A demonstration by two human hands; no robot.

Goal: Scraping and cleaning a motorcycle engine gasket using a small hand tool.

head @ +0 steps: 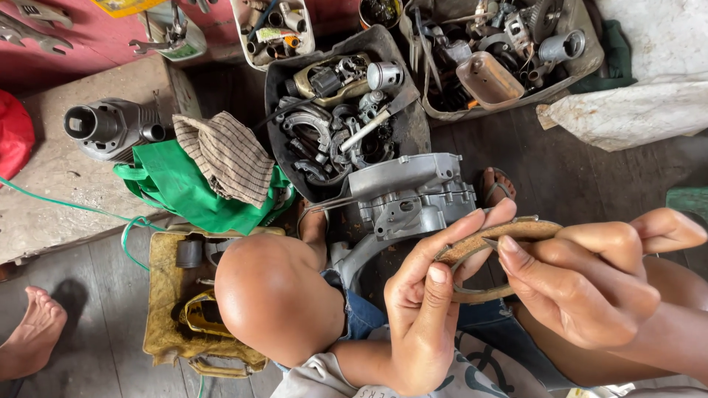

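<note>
My left hand (428, 295) grips a curved brake shoe (487, 239) with a brown lining, held up in front of me. My right hand (582, 284) pinches the same brake shoe at its upper right end, fingers closed over it. Below the shoe stands a grey metal engine casing (409, 195) on the dark wooden floor. My bare knee (273, 295) is raised at the lower middle.
A black tray of metal engine parts (339, 118) lies beyond the casing, a second tray of parts (501, 51) at the top right. Green bag with a striped cloth (214, 173), a grey cylinder (107, 125), wrenches (29, 29). Another person's bare foot (29, 332) at lower left.
</note>
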